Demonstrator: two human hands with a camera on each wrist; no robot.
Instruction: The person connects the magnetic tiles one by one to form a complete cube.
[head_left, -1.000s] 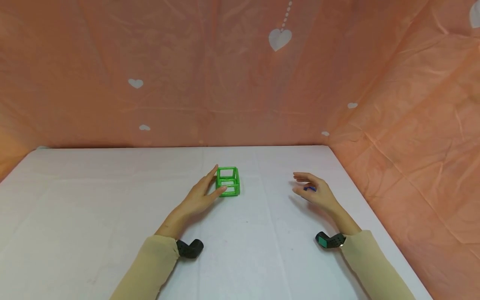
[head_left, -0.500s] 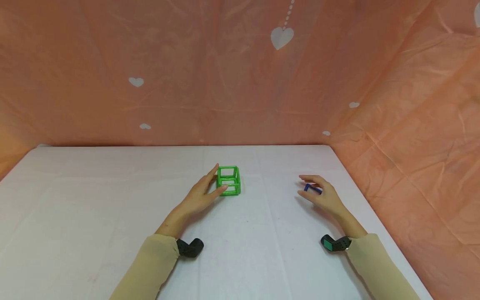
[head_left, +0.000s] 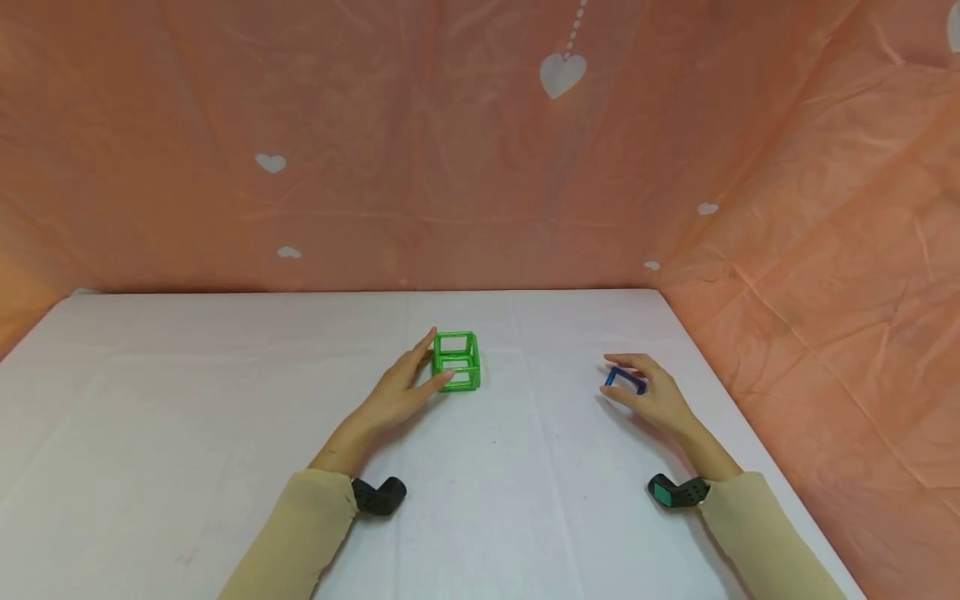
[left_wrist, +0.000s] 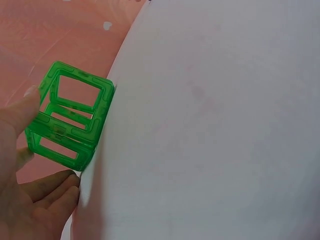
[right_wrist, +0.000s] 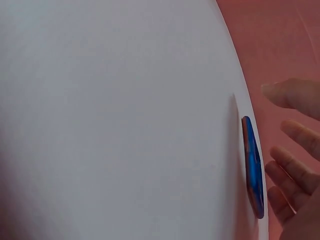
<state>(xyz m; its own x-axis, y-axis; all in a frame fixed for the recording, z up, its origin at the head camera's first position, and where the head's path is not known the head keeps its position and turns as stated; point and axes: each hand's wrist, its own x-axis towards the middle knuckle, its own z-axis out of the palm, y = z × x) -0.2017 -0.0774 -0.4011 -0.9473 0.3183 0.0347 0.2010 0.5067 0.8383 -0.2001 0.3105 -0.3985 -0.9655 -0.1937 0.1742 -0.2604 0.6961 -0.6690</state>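
A green see-through cube of magnetic tiles [head_left: 457, 358] stands on the white table. My left hand [head_left: 397, 396] holds it from the left, thumb on the near side; in the left wrist view the thumb lies against the cube's [left_wrist: 59, 131] edge, and some fingers are partly hidden behind it. Over on the right, a blue magnetic tile [right_wrist: 254, 170] lies flat on the cloth. Around it in the head view is my right hand [head_left: 656, 396], thumb and fingers spread apart. The right wrist view shows these fingers apart from the tile, holding nothing.
A white cloth covers the table [head_left: 487, 500]. Behind it and along the right side hangs an orange curtain [head_left: 412, 167] with pale hearts. Each wrist wears a black band device, one on the left [head_left: 380, 497] and one on the right [head_left: 677, 492].
My right hand has shifted right and slightly nearer, with its fingers spread wider, so more of the blue magnetic tile shows. The left hand and the green cube have stayed in place.
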